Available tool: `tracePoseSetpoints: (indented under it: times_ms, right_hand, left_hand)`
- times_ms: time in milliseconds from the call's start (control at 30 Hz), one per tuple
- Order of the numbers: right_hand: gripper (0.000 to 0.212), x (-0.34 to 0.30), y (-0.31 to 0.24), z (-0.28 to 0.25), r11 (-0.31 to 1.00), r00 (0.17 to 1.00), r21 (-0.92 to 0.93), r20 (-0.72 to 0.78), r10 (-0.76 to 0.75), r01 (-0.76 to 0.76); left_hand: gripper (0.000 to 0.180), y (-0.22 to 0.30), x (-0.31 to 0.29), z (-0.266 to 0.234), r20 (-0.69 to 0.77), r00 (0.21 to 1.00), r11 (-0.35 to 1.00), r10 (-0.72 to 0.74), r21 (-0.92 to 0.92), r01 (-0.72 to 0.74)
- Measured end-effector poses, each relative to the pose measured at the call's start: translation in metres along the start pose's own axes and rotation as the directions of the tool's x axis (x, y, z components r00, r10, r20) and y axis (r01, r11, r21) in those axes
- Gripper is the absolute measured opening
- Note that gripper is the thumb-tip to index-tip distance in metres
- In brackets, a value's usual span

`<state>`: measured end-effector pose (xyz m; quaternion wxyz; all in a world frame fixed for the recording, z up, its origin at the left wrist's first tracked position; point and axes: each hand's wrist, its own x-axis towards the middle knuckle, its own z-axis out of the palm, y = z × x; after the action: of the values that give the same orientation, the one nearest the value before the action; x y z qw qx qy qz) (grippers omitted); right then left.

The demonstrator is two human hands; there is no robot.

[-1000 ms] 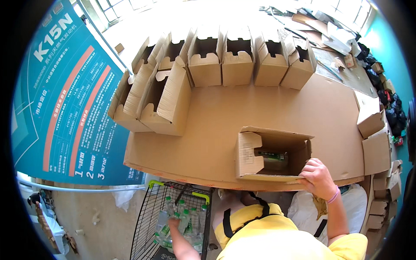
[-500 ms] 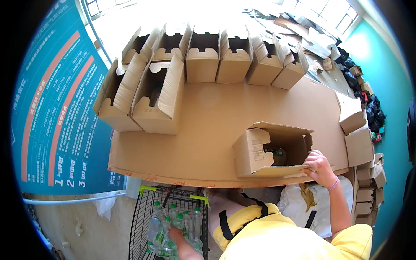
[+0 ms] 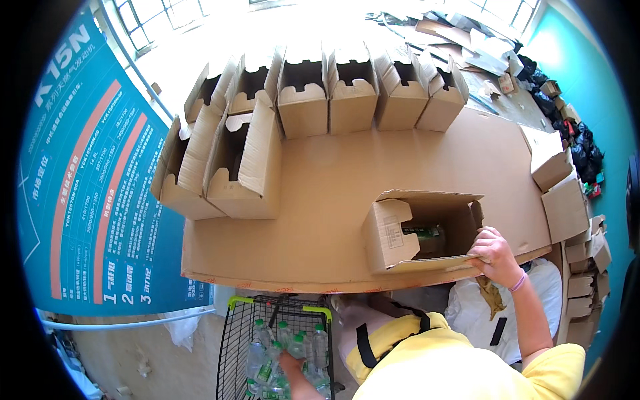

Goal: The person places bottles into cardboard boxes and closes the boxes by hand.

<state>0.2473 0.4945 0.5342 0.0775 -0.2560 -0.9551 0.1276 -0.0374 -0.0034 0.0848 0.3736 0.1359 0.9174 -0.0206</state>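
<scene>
My right hand (image 3: 497, 255) pinches the near right corner of an open-topped cardboard box (image 3: 383, 233) at the table's front edge. Inside that box lies a clear plastic bottle (image 3: 430, 233) with a green label, partly hidden by the box wall. Down to the left, my left hand (image 3: 291, 363) reaches among several clear green-capped bottles (image 3: 319, 347) in a black wire shopping cart (image 3: 229, 340) with lime-green corners. Its fingers are hidden among the bottles, so I cannot tell whether it grips one.
Several open cardboard boxes (image 3: 303, 110) stand along the far and left sides of the cardboard-covered table (image 3: 327, 200). A blue printed banner (image 3: 100, 193) rises at the left. More boxes (image 3: 565, 210) sit to the right, with black bags (image 3: 585, 145) beyond, along the wall.
The whole view has shifted slightly, so the scene appears a little lower and further right. Both hands stay in the same places, at the box and in the cart.
</scene>
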Motion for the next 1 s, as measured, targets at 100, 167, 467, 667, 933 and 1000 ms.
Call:
tracePoseSetpoints:
  times_ms: [100,167,467,667,933,1000]
  right_hand:
    - [0.012,0.001,0.001,0.0,0.999,0.999,0.026,-0.025,-0.043,0.043]
    - [0.012,0.0,0.007,0.003,0.996,0.997,0.043,-0.037,-0.071,0.073]
    - [0.011,-0.005,0.022,0.011,0.977,0.975,0.055,-0.097,-0.201,0.207]
    - [0.015,-0.007,0.027,0.019,0.964,0.959,0.085,-0.154,-0.238,0.253]
    - [0.015,-0.017,0.037,0.024,0.939,0.926,0.218,-0.331,-0.185,0.265]
    - [0.014,-0.022,0.036,0.022,0.934,0.92,0.259,-0.366,-0.14,0.246]
  left_hand:
    - [0.107,0.001,-0.012,0.02,-0.066,0.99,0.99,0.125,-0.061,-0.129]
    - [0.102,0.026,-0.03,-0.005,-0.008,0.982,0.979,0.188,-0.081,-0.188]
    - [0.099,0.083,-0.121,-0.134,-0.511,0.841,0.907,0.179,-0.245,-0.342]
    - [0.09,0.189,-0.197,-0.307,-0.953,0.298,0.595,0.052,-0.21,-0.776]
    - [0.077,0.437,-0.275,-0.387,-0.822,0.062,-0.301,0.566,-0.275,-0.913]
    - [0.075,0.473,-0.287,-0.385,-0.582,0.043,-0.089,0.812,-0.197,-0.976]
